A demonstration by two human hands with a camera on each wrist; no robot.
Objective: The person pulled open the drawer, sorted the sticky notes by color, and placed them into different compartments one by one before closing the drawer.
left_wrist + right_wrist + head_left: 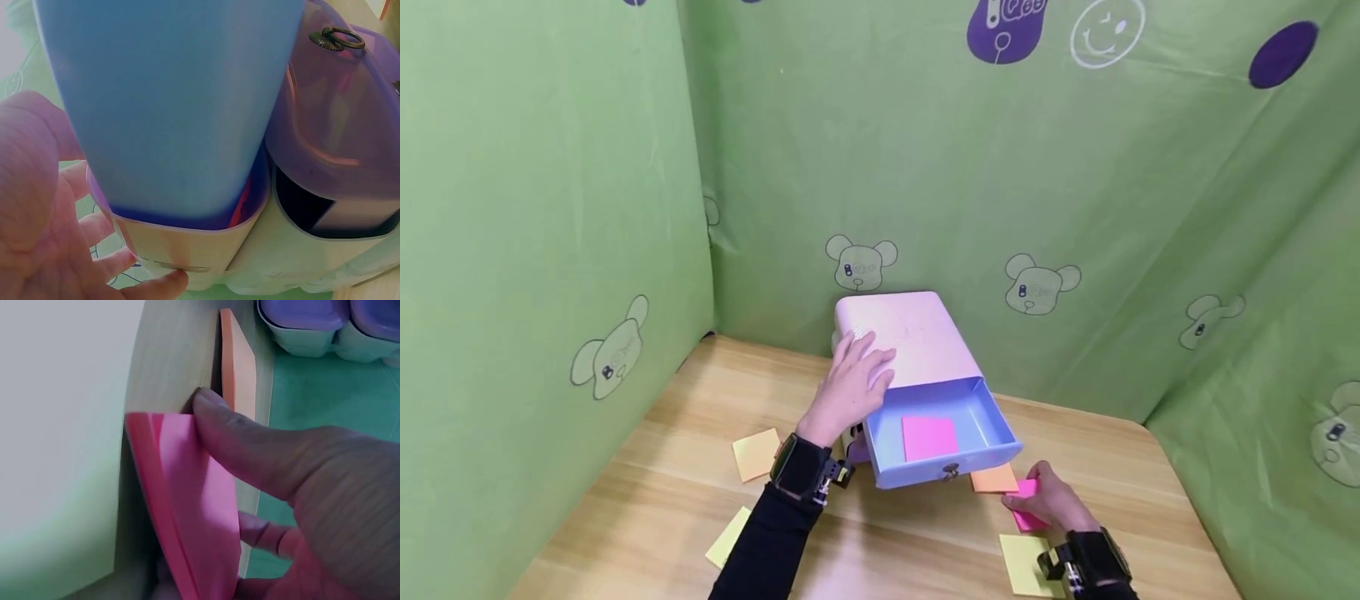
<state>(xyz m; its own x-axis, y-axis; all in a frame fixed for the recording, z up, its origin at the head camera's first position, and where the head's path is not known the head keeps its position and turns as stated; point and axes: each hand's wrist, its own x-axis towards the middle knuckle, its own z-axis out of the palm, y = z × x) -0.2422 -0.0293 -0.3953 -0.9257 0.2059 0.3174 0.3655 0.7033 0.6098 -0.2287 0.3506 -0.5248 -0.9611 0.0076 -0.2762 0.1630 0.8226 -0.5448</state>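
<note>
A small drawer cabinet (917, 333) with a pale pink top stands against the back cloth, its upper blue drawer (988, 417) pulled out. Inside that drawer lies a pink sticky note pad (929, 438). My left hand (847, 392) rests on the cabinet's top left edge with fingers spread; in the left wrist view its fingertips touch the casing (187, 250). To the right, my right hand (1052, 500) grips another pink sticky note pad (200, 506) between thumb and fingers. Beside it are an orange pad (995, 479) and a yellow pad (1028, 565).
Left of the cabinet, an orange pad (756, 454) and a yellow pad (728, 537) lie on the wooden table (880, 558). Beneath the blue drawer is a purple drawer (344, 119) with a ring pull. Green cloth (925, 167) hangs behind and at both sides.
</note>
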